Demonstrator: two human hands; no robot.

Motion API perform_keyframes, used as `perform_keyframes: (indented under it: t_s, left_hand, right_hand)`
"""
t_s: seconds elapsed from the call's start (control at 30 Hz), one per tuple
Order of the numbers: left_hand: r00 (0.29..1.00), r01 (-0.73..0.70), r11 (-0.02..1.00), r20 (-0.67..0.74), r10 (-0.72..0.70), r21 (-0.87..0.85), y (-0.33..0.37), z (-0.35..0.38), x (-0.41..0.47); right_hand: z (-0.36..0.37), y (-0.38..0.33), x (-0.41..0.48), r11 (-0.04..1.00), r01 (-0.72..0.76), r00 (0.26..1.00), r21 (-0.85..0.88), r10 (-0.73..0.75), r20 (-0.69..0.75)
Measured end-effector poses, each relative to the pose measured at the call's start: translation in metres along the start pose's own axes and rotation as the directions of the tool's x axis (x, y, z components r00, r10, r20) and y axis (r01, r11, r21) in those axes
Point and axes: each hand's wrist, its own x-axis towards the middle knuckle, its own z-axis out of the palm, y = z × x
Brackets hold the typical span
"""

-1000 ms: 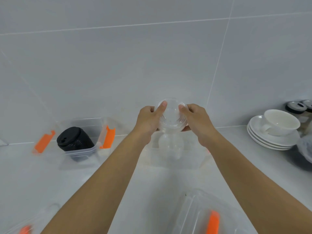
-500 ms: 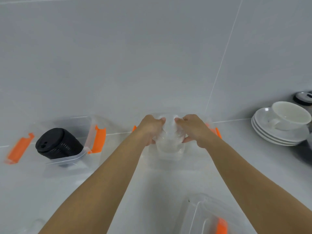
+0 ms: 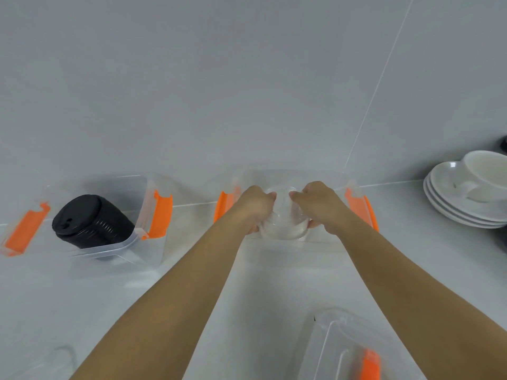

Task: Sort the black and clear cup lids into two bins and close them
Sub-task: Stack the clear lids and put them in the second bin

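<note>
The clear lids [image 3: 284,224] are hard to make out: they are see-through against a see-through bin [image 3: 323,244] and a pale counter [image 3: 247,297], so we cannot count them; they read as one short stack. It sits inside that bin, at the middle of the counter's back edge. Our left hand [image 3: 255,207] grips the stack from the left and our right hand [image 3: 318,204] from the right, fingers curled round its rim. Most of the fingers are hidden behind the backs of the hands.

The black lids [image 3: 90,220] lie tilted as one ribbed stack in a second bin [image 3: 109,246] at the back left; their number is also beyond counting. A bin cover [image 3: 329,333] at the near edge, right, is cut off by the frame. A faint clear shape [image 3: 59,357] at the near left corner cannot be identified. A dark thing [image 3: 503,144] at the right edge is almost wholly cut off.

We count two bins, one cover and five orange latches: two on each bin, one on the cover. At the right edge one white cup [image 3: 485,176], partly cropped, sits on stacked saucers [image 3: 461,207], at least three.
</note>
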Motion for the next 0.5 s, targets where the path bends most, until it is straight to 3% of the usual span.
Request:
perform_keyframes:
  t_s: [0.2,0.5]
  left_hand:
    - [0.999,0.031,0.998,0.029,-0.029,-0.047,-0.003,0.005,0.0026]
    - [0.996,0.057,0.984,0.074,-0.045,-0.169,-0.0061,0.0028,0.0093]
  right_hand:
    - [0.0,0.0058,0.0045,0.999,-0.035,0.999,-0.03,0.035,0.021]
    - [0.0,0.0038,0.0043,0.988,-0.094,0.985,0.121,0.075,0.154]
